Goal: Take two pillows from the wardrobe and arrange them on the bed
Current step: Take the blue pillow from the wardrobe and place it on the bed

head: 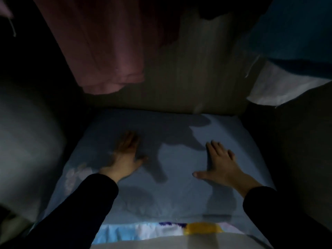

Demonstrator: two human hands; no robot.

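I look down into a dark wardrobe. A pale blue-grey pillow (pixel 172 191) lies flat on its floor and fills most of the compartment. My left hand (pixel 125 157) rests palm down on the pillow's left half, fingers spread, slightly blurred. My right hand (pixel 221 164) lies palm down on the right half, fingers apart and thumb stretched left. Neither hand grips the fabric. Under the pillow's near edge shows a strip of patterned cloth (pixel 161 230) in blue, white and yellow; whether it is a second pillow I cannot tell.
A pink garment (pixel 107 56) hangs above the back left. A dark blue garment (pixel 294 33) and white cloth (pixel 274 87) hang at the upper right. The wardrobe's back panel (pixel 188 83) stands behind the pillow, dark side walls close by on both sides.
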